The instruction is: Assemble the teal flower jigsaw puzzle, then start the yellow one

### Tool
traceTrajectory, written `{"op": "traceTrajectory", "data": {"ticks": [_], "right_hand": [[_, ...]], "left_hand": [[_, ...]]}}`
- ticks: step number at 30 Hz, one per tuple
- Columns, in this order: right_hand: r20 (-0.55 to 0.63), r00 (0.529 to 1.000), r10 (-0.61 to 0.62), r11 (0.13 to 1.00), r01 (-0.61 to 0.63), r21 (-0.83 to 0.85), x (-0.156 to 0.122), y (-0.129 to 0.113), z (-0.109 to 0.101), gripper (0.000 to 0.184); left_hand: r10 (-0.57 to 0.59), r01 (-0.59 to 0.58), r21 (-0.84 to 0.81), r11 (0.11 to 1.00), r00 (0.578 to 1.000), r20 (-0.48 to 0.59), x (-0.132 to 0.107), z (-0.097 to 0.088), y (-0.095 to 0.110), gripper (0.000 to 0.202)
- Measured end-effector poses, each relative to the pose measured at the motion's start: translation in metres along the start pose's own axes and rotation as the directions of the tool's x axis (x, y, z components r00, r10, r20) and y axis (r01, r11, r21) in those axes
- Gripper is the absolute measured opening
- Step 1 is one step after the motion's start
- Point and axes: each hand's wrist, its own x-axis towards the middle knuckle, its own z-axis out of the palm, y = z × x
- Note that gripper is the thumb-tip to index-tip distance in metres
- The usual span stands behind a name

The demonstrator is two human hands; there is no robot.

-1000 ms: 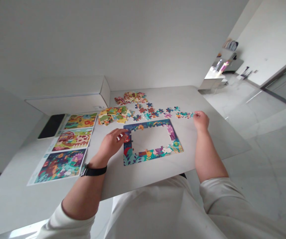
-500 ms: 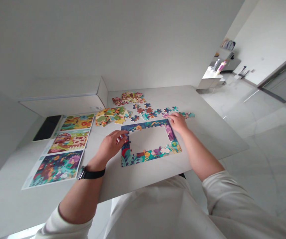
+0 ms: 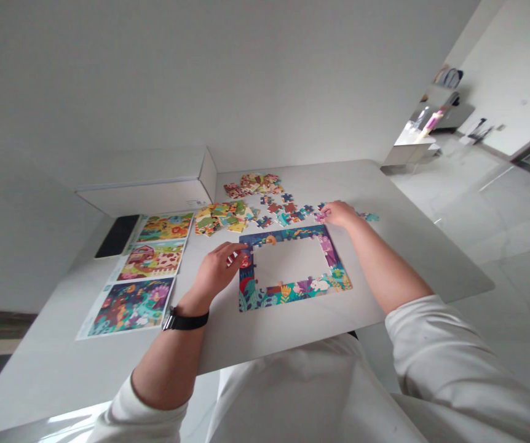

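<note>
The left hand (image 3: 221, 267), fingers loosely curled, touches the puzzle frame (image 3: 292, 288) at its left edge. The frame runs lengthwise toward the right hand (image 3: 341, 213), which lies palm-down on the loose pieces (image 3: 288, 208) just past the far corner. I can't tell whether either hand grips anything.

On your tabletop (image 3: 407, 246), a white box (image 3: 149, 184) sits at the far left against the wall. Just in front of it lies a dark phone (image 3: 117, 235), and beside the phone a sheet (image 3: 147, 271) with three colourful pictures in a column. Right of the sheet you have a yellow-green pile (image 3: 221, 216) of pieces, and farther back a reddish pile (image 3: 253, 183). To your right lies pale floor (image 3: 500, 203).
</note>
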Motion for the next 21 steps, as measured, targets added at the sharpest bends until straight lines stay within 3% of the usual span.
{"op": "traceTrajectory", "data": {"ticks": [5,10,15,21], "right_hand": [[0.053,0.998,-0.04,0.999,0.041,-0.017,0.007,0.004,-0.004,0.034],[0.072,0.995,-0.076,0.995,0.08,-0.052,0.01,0.008,-0.003,0.051],[0.071,0.986,-0.148,0.984,0.154,-0.088,0.013,0.009,-0.004,0.041],[0.053,0.99,-0.129,0.991,0.131,-0.031,0.012,0.005,-0.01,0.04]], "left_hand": [[-0.009,0.009,0.017,1.0,1.0,0.011,0.0,-0.002,0.0,0.03],[-0.017,0.016,0.027,1.0,1.0,0.016,0.0,-0.001,-0.002,0.029],[-0.024,0.024,0.021,1.0,1.0,0.016,0.0,0.0,-0.003,0.03],[-0.028,0.028,0.016,0.999,1.0,0.014,0.001,-0.002,0.001,0.032]]}}
